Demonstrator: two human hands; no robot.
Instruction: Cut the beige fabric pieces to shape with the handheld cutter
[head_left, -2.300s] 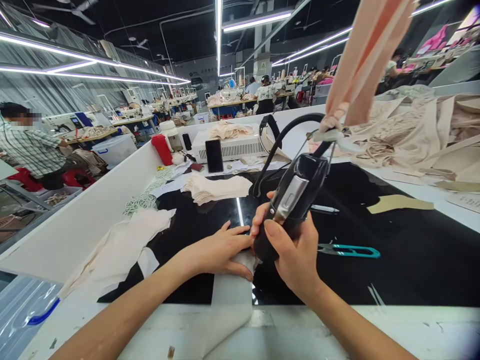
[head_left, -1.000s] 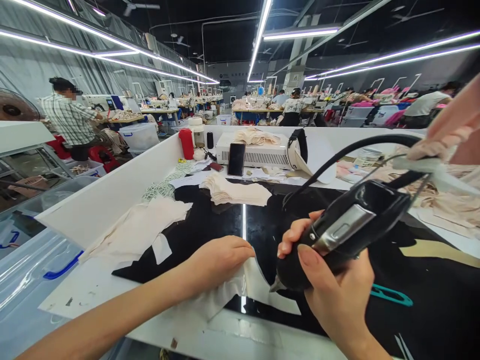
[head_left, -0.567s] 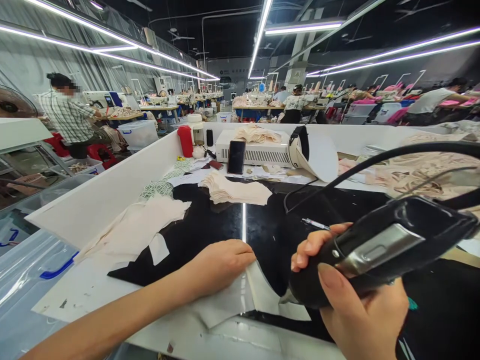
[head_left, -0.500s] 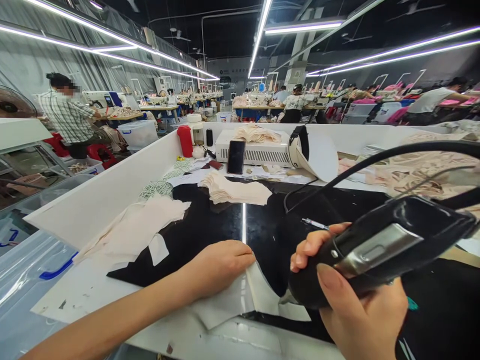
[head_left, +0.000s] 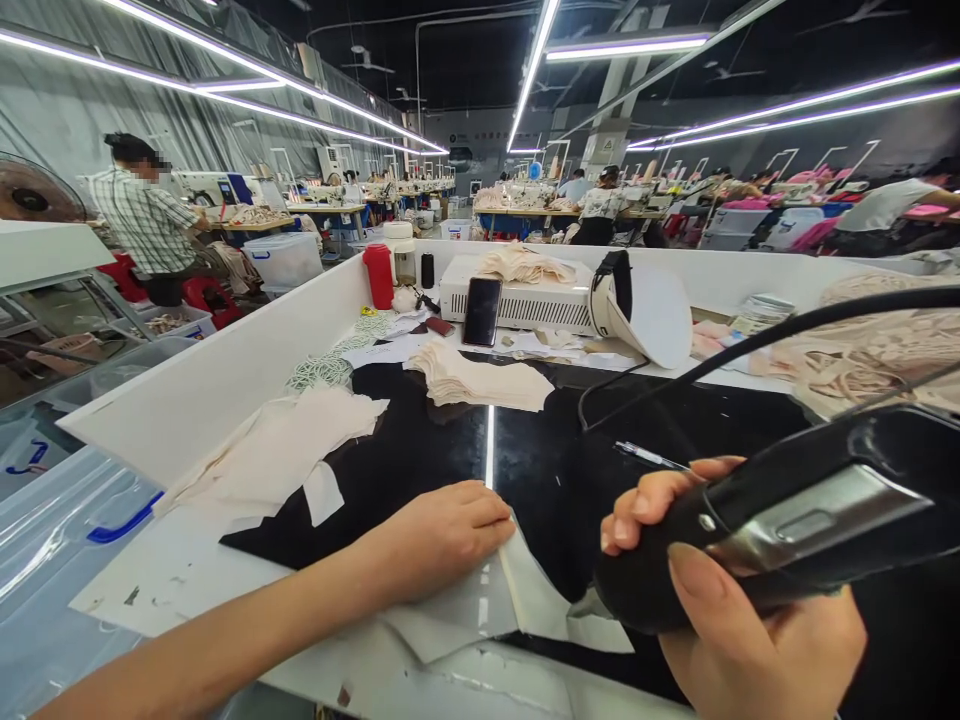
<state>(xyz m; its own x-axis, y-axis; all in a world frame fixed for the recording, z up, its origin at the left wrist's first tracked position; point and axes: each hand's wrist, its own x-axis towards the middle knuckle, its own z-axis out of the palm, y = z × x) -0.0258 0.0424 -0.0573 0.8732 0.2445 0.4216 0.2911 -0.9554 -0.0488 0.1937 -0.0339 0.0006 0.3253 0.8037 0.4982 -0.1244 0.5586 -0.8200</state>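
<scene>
White fabric piece (head_left: 480,600) on black bench (head_left: 420,440), near front edge. Left hand (head_left: 442,535) flat, pressing fabric. Right hand (head_left: 720,610) closed around black cutting tool (head_left: 787,515), tip touching fabric.

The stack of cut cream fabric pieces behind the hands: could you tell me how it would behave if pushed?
The stack of fabric pieces would probably fan out rather than slide whole, since its layers already lie offset. Each piece looks thin and floppy. On the glossy black table it likely slips easily.
</scene>
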